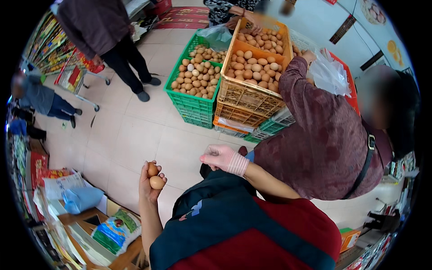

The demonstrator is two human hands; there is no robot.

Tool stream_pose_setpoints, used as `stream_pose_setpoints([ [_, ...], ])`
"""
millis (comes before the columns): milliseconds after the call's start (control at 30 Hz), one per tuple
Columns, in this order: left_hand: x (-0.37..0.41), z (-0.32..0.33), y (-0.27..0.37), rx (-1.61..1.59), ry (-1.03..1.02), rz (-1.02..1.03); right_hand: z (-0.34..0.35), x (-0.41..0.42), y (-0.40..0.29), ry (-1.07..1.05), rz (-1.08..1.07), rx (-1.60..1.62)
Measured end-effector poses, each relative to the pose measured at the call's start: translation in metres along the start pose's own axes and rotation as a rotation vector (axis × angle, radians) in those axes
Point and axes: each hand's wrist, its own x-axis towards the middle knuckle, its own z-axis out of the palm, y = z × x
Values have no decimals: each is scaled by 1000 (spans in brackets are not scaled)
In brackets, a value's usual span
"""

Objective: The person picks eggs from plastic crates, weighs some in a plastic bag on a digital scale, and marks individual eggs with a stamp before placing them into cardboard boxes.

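Two brown eggs, one above the other, rest in my bare left hand, with its fingers curled around them. In a pink striped glove, my right hand is curled in front of my apron; whether anything is inside it is hidden. Beyond my hands, a green plastic crate holds many brown eggs and a few paler ones. Beside it, a taller orange plastic crate is filled with brown eggs in two compartments. Both stand on stacks of crates.
A person in a patterned maroon coat stands close on my right, reaching past the crates with a clear plastic bag. Another person's hand reaches into the orange crate. Someone stands near a shopping cart. Packaged bags lie lower left.
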Motion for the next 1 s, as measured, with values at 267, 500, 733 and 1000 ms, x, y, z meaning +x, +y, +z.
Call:
stream_pose_setpoints([
  [267,131,75,54,11,37,-186,-60,75,-52,228,-31,-183],
  [500,262,147,92,227,-128,-363,-120,84,-56,646,-133,-345],
  [733,350,227,132,364,-331,-432,-217,104,-70,1206,103,-369],
  [1000,386,296,130,496,-668,-611,-275,166,-48,550,714,-1114],
])
